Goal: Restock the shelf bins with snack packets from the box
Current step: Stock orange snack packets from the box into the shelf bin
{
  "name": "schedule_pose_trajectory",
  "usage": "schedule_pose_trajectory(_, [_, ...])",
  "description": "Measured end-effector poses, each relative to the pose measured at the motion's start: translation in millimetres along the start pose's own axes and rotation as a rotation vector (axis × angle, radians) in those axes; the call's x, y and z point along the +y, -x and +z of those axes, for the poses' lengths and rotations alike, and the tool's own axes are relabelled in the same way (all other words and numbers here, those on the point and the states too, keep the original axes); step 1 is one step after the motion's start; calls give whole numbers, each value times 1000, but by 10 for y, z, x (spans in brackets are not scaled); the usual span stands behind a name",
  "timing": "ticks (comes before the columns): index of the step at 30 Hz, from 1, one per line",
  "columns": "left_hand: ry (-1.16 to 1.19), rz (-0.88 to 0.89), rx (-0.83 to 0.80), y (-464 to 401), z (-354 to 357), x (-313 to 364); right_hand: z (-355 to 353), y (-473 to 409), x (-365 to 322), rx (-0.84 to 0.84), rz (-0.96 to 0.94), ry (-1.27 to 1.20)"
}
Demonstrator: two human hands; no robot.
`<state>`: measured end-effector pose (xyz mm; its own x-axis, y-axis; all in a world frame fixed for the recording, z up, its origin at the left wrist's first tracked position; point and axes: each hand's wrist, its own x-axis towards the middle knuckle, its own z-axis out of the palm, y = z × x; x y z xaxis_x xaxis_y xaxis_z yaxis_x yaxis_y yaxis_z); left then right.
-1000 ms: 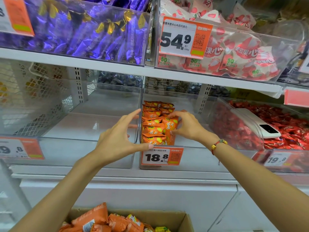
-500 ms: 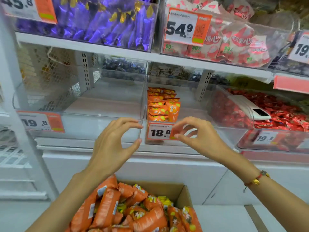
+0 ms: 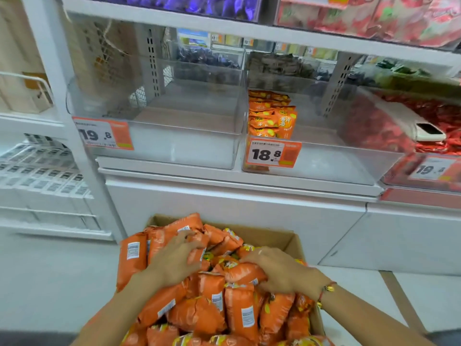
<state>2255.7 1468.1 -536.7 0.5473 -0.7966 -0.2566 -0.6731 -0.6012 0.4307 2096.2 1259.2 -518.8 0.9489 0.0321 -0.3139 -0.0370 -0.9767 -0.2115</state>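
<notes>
At nine o'clock in the view stands an empty clear plastic shelf bin with a 19.8 price tag [image 3: 154,136]. Just right of it, at about twelve o'clock, the clear plastic shelf bin with an 18.8 price tag [image 3: 321,161] holds only a short row of small orange snack packets [image 3: 270,116] against its left wall; most of its floor lies bare. Below, at six o'clock, the open brown cardboard box [image 3: 282,236] is heaped with orange foil snack packets [image 3: 199,313]. The left hand [image 3: 174,260] presses into the heap at the box's ten o'clock, fingers [image 3: 192,238] curled over several packets. The right hand [image 3: 282,270] lies at two o'clock of the heap, fingers curled round a packet lying roughly crosswise. Both hands seem to be gathering a clutch between them. From the hands, the 18.8 bin lies up and away at about one o'clock, somewhat nearer the right hand; the lift probably runs that way, with the packets turned to match the row.
</notes>
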Motion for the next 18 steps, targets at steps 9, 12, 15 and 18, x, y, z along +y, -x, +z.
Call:
schedule_pose_trajectory(9, [313, -5, 159, -56, -202, 252, -270, -5, 207, 201, 327, -643])
schedule_pose_trajectory(12, [791, -80, -56, -33, -289, 585, -344, 7, 168, 166, 333, -1449])
schedule_pose_trajectory(15, [1012, -44, -128, -34, -281, 728, -398, 22, -20, -12, 230, -1793])
schedule_pose_trajectory(18, [1225, -48, 12, -14, -335, 744, -514, 26, -144, -60, 273, -1653])
